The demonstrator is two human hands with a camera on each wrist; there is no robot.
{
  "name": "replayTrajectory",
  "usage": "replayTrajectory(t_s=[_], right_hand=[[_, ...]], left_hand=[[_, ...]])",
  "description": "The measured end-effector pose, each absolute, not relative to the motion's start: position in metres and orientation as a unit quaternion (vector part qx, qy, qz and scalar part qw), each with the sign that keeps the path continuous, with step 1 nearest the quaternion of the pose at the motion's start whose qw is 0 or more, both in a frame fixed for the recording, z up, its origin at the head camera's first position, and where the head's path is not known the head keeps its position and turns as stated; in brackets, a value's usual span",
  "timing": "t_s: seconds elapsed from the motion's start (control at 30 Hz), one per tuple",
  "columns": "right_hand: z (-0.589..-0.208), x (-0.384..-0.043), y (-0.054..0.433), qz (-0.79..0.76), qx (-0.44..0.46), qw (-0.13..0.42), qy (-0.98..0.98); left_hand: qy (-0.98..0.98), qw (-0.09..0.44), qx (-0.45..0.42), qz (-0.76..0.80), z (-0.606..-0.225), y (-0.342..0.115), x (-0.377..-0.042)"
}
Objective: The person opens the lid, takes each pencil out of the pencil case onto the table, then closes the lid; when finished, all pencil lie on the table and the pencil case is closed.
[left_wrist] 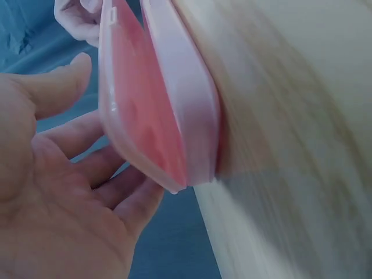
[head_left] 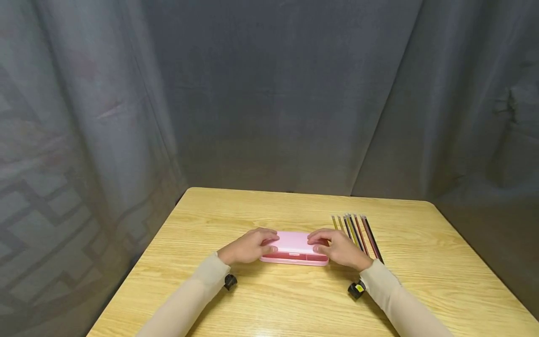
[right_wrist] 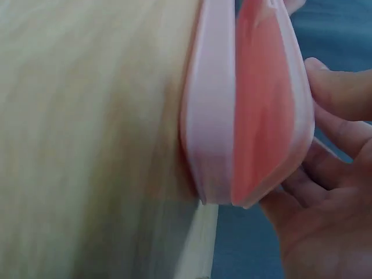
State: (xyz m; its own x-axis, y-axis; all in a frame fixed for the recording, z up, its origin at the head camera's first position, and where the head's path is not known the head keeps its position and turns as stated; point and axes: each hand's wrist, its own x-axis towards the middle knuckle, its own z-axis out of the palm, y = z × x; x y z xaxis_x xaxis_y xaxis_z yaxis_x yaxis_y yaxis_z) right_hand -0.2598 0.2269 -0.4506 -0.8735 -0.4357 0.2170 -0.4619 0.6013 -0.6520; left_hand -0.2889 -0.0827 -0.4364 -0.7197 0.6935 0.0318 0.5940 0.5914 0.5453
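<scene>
A pink pencil case (head_left: 293,242) lies on the table with its lid partly raised, a gap showing along the front. My left hand (head_left: 251,245) is at the left end of the lid, fingers extended over its outer face. The left wrist view shows that thumb (left_wrist: 64,87) apart from the lid (left_wrist: 136,99). At the other end, my right hand (head_left: 342,248) touches the lid with its fingers loosely bent. Its thumb (right_wrist: 337,90) meets the lid's edge in the right wrist view, while the fingertips are hidden behind the lid (right_wrist: 267,110).
Several pencils (head_left: 357,234) in dark, red and yellow colours lie side by side right of the case, partly behind my right hand. The wooden table (head_left: 252,304) carries everything. Grey curtains (head_left: 269,103) hang behind and on both sides.
</scene>
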Motion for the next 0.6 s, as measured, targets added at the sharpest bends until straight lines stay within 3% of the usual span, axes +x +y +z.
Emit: replayTrajectory(t_s=[0.6], right_hand=[[-0.455,-0.2559,0.2214,0.334,0.212,0.005,-0.918]], left_hand=[[0.887,0.094,0.37,0.261,-0.4458,-0.0796,-0.2878]])
